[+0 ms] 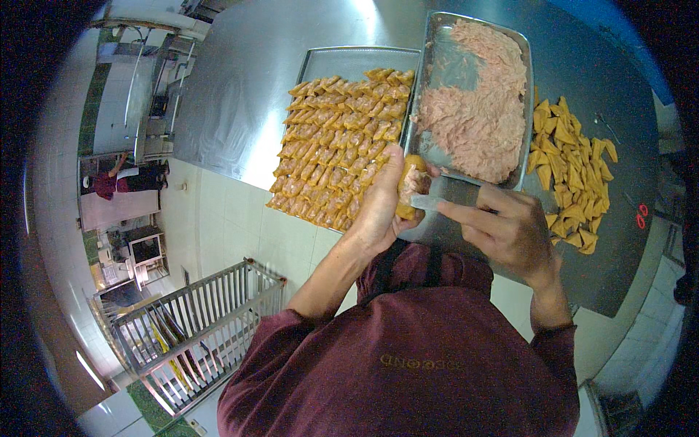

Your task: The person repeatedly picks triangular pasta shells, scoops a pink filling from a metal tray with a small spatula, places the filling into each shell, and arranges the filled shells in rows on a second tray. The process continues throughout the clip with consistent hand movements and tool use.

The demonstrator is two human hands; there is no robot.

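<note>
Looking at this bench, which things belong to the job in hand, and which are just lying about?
Seem part of the job:
golden pocket in the left hand
pale flat tool in the right hand
pink paste in its metal tray
rows of filled pieces
golden triangles

Seem just lying about:
red-looped item, far right
slatted metal rack, lower left

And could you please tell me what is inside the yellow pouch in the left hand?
Pale filling shows at the open side of the yellow pouch. How deep it goes cannot be seen, because the pouch's skin and the left hand cover the rest.
</note>
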